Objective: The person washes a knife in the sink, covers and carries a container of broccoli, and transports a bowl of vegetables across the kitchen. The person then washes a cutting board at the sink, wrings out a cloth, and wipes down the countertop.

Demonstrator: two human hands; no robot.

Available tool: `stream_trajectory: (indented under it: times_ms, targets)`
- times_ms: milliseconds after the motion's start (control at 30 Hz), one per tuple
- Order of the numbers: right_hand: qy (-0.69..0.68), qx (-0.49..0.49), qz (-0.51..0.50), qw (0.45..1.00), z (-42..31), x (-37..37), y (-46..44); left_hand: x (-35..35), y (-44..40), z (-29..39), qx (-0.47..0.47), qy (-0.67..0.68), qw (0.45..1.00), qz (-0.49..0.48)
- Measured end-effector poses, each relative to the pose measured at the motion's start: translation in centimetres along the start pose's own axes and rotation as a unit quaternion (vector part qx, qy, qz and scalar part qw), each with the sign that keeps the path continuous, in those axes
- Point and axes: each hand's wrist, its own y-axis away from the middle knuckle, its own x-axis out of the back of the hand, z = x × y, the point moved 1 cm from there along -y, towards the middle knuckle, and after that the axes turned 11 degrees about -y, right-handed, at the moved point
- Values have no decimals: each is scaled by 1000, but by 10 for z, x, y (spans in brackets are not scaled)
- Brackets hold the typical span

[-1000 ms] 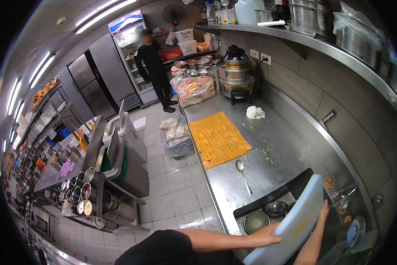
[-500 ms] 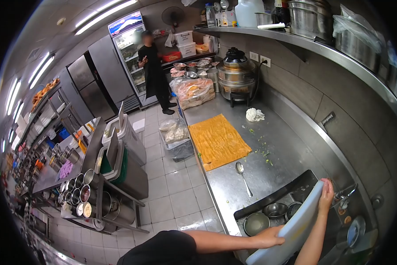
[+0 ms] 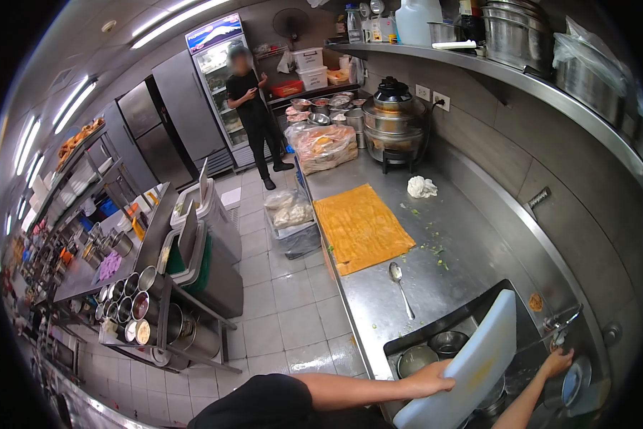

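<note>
My left hand (image 3: 432, 380) is closed on the edge of a white cutting board (image 3: 475, 368), which stands tilted over the sink (image 3: 425, 330). A yellowish stain marks the board's face. My right hand (image 3: 558, 362) is off the board and reaches beneath the faucet (image 3: 563, 319) at the sink's back ledge; small dark and brownish items lie by its fingers, and whether it holds one I cannot make out. Metal bowls (image 3: 448, 343) sit in the sink, partly hidden by the board. On the ledge lies a brown scrubber-like piece (image 3: 535, 302).
On the steel counter are a spoon (image 3: 401, 289), a flat yellow-orange sheet (image 3: 363, 227), a crumpled white cloth (image 3: 421, 187), green scraps and a round cooker (image 3: 391, 125). A shelf (image 3: 507, 66) with pots runs above. Another person (image 3: 250, 107) stands by the fridge.
My right hand has let go of the cutting board's upper edge and moved down to the faucet. My left hand still grips the board. The other person has shifted their arms and stance.
</note>
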Motion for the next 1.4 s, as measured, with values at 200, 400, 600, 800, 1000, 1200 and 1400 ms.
stream_trajectory:
  times_ms: [200,400,600,800,1000,1200,1400]
  targets:
    - [-178,-62,-337,922,128,-98,-31,21,5,3,5,-28,999,39]
    - [-129,-189,-317,920,88,-58,-33,35,12,3,29,-17,997,63]
    - [45,-76,-172,981,62,-43,-42,41,18,-7,-10,-12,995,94]
    - [61,-157,-311,935,5,-19,-20,50,35,-5,-32,21,992,121]
    - [4,-162,-349,923,-1,-19,-8,55,42,-18,-26,11,988,150]
    - [-44,-160,-361,918,-7,-28,-10,63,46,-25,-5,2,988,157]
    - [-107,-152,-339,922,-16,-31,-20,65,46,-26,-6,14,989,144]
